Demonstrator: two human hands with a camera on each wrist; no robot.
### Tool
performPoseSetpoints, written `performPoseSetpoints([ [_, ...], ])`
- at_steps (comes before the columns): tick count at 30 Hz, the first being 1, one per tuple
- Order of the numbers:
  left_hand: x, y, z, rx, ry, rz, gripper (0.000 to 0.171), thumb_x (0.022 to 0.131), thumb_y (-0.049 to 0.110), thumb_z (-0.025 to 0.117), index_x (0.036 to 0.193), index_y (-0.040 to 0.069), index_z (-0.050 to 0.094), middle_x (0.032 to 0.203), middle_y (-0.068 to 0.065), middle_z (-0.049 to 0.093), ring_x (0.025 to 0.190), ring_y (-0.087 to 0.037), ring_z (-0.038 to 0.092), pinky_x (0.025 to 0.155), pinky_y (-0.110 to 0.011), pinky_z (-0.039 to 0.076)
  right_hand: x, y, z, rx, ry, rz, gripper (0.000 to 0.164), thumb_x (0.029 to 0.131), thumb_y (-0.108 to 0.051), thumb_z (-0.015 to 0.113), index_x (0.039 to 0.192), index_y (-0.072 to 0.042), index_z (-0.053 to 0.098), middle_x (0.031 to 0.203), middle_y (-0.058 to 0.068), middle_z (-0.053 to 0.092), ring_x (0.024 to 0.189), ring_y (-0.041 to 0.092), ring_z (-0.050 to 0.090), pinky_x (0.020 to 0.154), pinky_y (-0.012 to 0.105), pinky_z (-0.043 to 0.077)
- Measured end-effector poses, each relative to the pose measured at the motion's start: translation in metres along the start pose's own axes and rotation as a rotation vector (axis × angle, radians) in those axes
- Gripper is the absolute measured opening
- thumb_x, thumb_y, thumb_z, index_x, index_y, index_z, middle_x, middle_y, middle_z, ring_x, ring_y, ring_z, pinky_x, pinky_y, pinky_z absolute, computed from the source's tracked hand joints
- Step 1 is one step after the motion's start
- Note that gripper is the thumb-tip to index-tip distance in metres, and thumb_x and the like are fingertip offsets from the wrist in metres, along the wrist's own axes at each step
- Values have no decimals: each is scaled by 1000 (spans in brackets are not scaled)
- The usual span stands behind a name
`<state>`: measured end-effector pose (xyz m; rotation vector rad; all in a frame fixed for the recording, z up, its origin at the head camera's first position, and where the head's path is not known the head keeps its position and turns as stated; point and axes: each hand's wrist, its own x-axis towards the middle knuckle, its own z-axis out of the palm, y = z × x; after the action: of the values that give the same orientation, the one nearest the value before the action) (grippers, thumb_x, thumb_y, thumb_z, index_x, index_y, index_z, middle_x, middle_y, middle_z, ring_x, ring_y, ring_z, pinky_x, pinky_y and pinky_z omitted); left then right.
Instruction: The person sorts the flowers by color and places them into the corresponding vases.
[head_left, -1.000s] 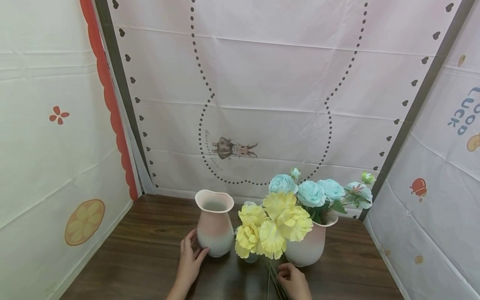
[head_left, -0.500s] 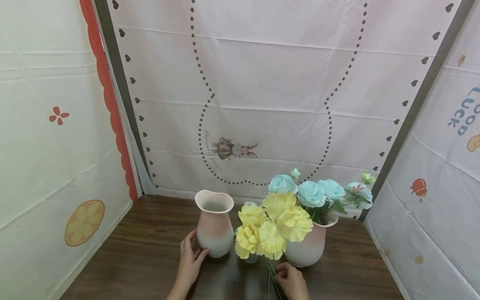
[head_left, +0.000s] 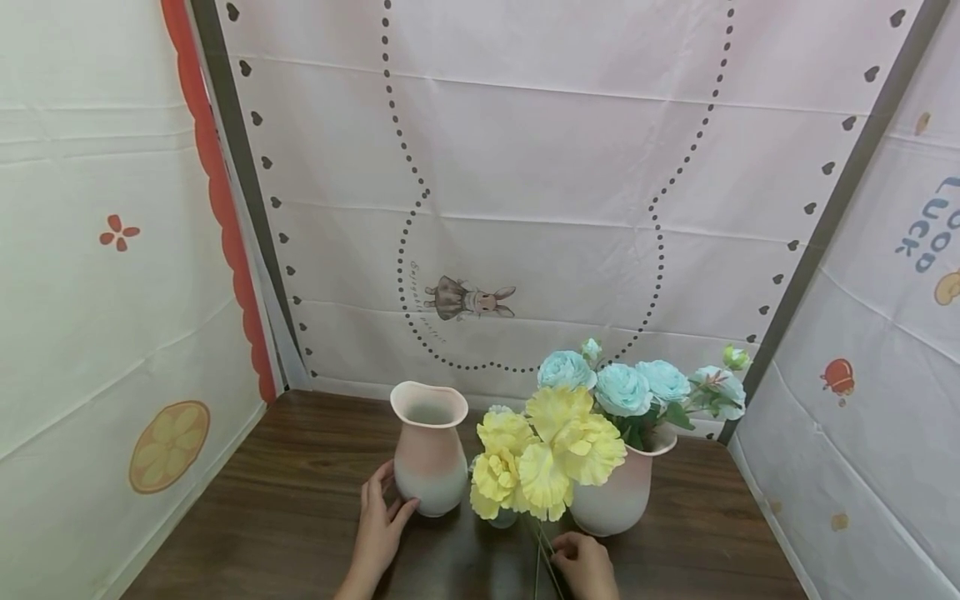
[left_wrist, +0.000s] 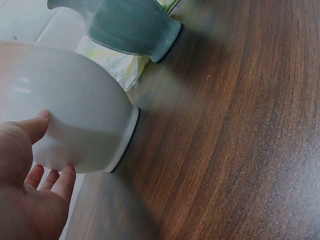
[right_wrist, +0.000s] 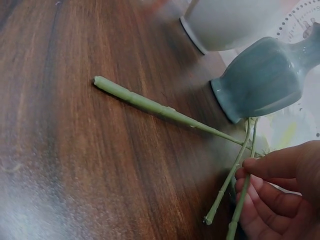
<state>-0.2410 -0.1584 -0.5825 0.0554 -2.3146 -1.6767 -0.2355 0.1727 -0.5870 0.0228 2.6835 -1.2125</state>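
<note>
Pinching, the right hand (head_left: 585,565) is holding a green stem (right_wrist: 242,197) below yellow flowers (head_left: 553,450), while the left hand (head_left: 378,523) (its fingers (left_wrist: 64,182) loosely spread) is touching an upright pink-and-white vase (head_left: 430,462), and a printed cloth (head_left: 532,167) is hanging beyond.

Booth (head_left: 67,333) with 3 cloth walls (head_left: 540,158)

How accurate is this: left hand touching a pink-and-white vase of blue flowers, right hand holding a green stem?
Not quite: the head view shows the blue flowers in the other vase, at the right. The left hand does touch a pink-and-white vase, and the right hand holds a green stem.
</note>
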Motion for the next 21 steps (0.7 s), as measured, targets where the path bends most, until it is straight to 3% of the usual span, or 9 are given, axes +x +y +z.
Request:
performPoseSetpoints([
  [12,-1,3,-1,8,-5,-5,72,94,4,66,151,2,21,149,-25,21,143,-49,32,110,-53,45,-9,0,-8,157,-36,-10,13,91,-6,67,100,2,73,78,1,71,67,13,65,60,34,58],
  [21,-1,2,0,14,-9,-1,72,95,5,66,151,2,21,150,-25,21,143,-48,31,110,-53,45,-17,-3,-17,260,7,-47,21,92,-10,67,104,7,70,79,3,72,70,13,66,63,34,61],
])
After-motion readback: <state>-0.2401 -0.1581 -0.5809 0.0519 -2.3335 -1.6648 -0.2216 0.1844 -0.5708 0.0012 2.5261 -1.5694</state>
